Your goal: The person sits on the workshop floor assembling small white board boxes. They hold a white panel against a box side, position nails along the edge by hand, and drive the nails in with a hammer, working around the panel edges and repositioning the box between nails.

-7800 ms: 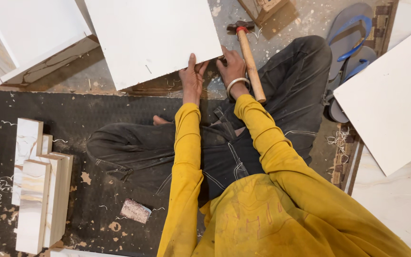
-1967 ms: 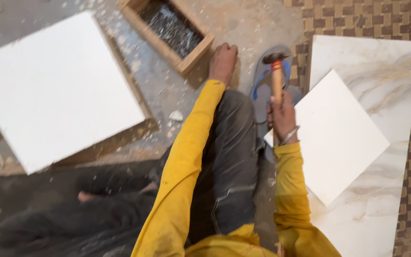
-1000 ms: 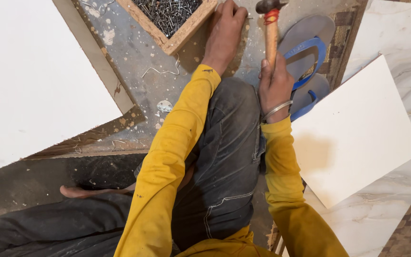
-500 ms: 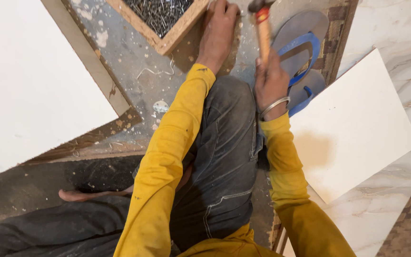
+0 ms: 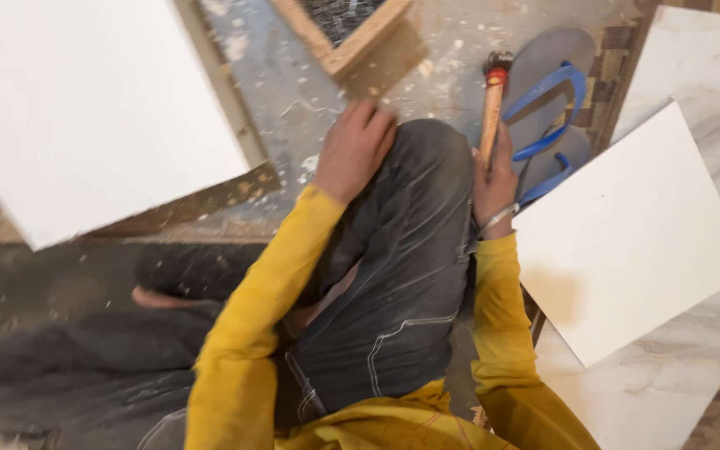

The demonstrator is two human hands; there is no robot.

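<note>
Fingers (image 5: 502, 158) of the right hand (image 5: 493, 187) wrap the hammer (image 5: 492, 100) low on its handle, head tipped away over the floor, probably kept ready. The big white board (image 5: 85, 108) lies left, a smaller panel (image 5: 627, 233) right. The left hand (image 5: 353, 150) rests on the knee, fingers curled together, just short of the nail box (image 5: 352, 33).

- The wooden box (image 5: 352, 42) is running off the top edge, its contents too blurred to tell.
- The left hand (image 5: 353, 150) is blurring; what its fingers hold is unclear.
- The hammer (image 5: 492, 104) head is smearing.
</note>
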